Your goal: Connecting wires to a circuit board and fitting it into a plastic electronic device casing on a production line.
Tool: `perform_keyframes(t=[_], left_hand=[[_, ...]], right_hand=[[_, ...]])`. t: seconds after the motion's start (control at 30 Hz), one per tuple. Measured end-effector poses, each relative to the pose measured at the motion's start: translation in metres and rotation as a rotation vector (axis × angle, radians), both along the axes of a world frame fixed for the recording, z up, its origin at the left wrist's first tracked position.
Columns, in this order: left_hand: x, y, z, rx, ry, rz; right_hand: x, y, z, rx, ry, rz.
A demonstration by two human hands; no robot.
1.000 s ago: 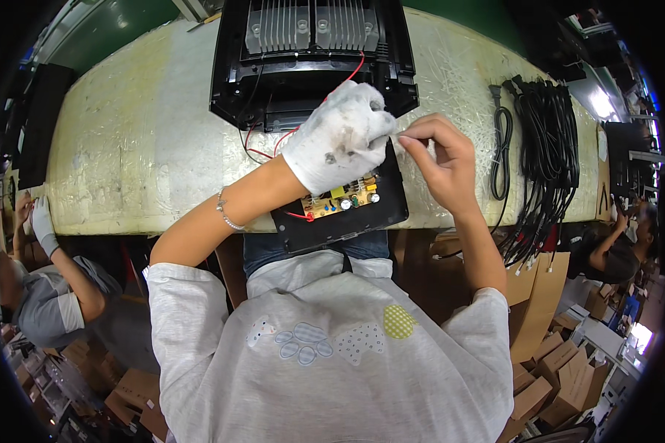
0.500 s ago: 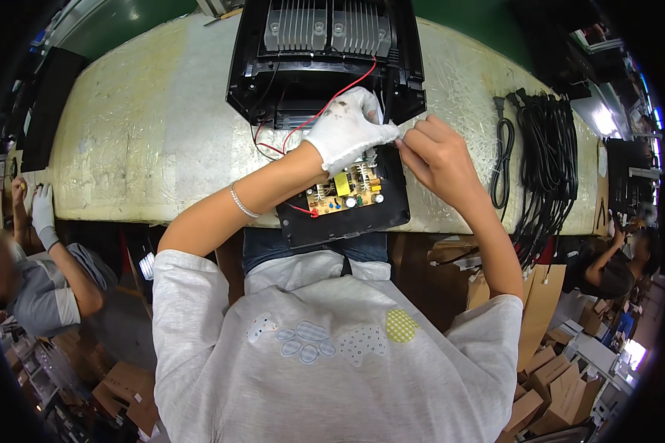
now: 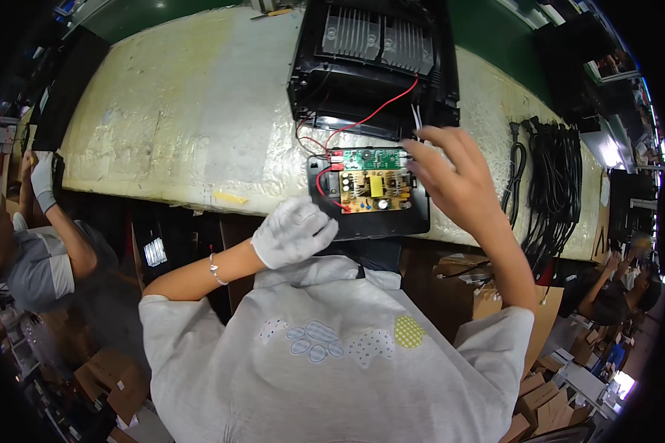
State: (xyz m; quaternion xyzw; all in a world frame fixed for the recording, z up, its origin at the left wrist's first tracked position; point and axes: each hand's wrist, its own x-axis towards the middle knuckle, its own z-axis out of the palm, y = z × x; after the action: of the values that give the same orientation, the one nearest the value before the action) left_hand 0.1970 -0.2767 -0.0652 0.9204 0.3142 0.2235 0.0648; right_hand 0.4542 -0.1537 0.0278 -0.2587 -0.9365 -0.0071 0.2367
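A black panel lies at the table's front edge, carrying a green circuit board and a tan power board with a yellow transformer. Just off its left front corner is my left hand, white-gloved, fingers curled in; nothing shows in them. My bare right hand hovers at the green board's right end, close to its white connectors, with bent fingers spread apart. White wires drop from the black housing behind those fingers. A red wire loops from the housing to the green board's left end.
Silver heatsinks sit inside the housing. Bundled black power cords lie on the table at the right. A yellow-handled tool rests at the back edge. Other people work at far left and far right; cardboard boxes stand below.
My left hand has left the wiring and come down beside the panel's left front corner. My right hand is now by the green board's right end, its fingers more spread. Both boards are uncovered.
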Motion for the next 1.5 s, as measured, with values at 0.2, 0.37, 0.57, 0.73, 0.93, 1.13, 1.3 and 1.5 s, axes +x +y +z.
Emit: perform_keyframes(t=[0.2, 0.37, 0.57, 0.73, 0.93, 1.13, 1.3, 1.5], left_hand=[[0.015, -0.005, 0.015, 0.276, -0.225, -0.126], [0.016, -0.005, 0.049, 0.186, -0.341, -0.045], [0.010, 0.027, 0.036, -0.227, -0.903, 0.344], [-0.003, 0.069, 0.047, -0.185, -0.575, 0.260], [-0.009, 0.094, 0.041, -0.280, -0.595, 0.082], [-0.008, 0.107, 0.044, -0.314, -0.650, 0.019], [-0.005, 0.113, 0.039, -0.381, -0.779, 0.040], [-0.003, 0.117, 0.049, -0.385, -0.645, 0.104]], right_hand=[[-0.093, 0.032, -0.009, -0.015, -0.396, 0.329], [-0.125, 0.051, 0.005, -0.187, -0.540, 0.459], [-0.093, 0.058, 0.051, -0.425, -0.451, 0.372], [-0.077, 0.067, 0.052, -0.800, -0.305, 0.285], [-0.071, 0.055, 0.053, -0.871, -0.151, 0.143], [-0.066, 0.042, 0.047, -0.650, -0.084, -0.019], [-0.055, 0.039, 0.046, -0.467, 0.045, 0.102], [-0.054, 0.046, 0.047, -0.529, 0.017, 0.261]])
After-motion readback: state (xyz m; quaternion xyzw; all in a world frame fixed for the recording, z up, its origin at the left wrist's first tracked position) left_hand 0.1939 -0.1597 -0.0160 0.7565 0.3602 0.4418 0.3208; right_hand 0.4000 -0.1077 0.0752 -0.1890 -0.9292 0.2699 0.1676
